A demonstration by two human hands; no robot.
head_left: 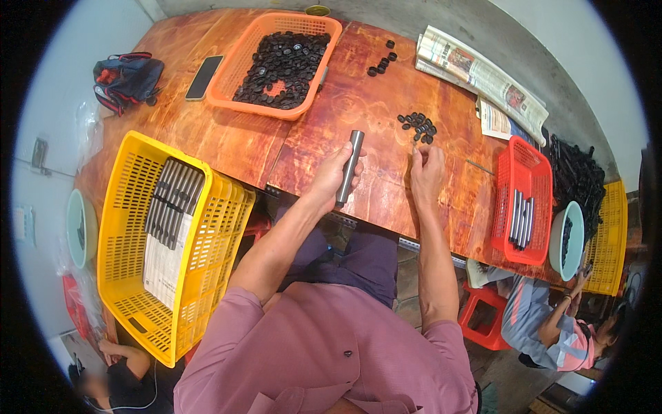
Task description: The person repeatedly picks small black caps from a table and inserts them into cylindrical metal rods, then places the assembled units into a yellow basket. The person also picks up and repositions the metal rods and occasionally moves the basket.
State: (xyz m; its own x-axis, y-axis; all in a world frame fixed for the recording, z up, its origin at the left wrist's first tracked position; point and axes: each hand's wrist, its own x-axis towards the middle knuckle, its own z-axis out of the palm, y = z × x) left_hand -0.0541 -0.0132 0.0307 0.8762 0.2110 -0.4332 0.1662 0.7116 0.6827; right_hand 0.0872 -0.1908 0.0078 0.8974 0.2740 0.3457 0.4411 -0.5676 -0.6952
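My left hand (334, 176) is wrapped round a grey metal tube (351, 165), which stands tilted above the front edge of the wooden table. My right hand (426, 169) is over the table with its fingers drawn together, just on the near side of a small heap of black round caps (420, 125). What the right fingertips hold, if anything, is too small to make out. Farther back lie several loose black caps (382, 63). An orange basket (219, 86) full of black caps is at the far left of the table.
On my left stands a yellow crate (186, 276) with grey tubes (172, 200) on newspaper. At right, a red basket (527, 155) holds tubes, beside a pale green bowl (569, 234) and black parts (576, 172). A phone (205, 77), a bag (127, 77) and newspapers (483, 79) lie behind. Two people sit nearby.
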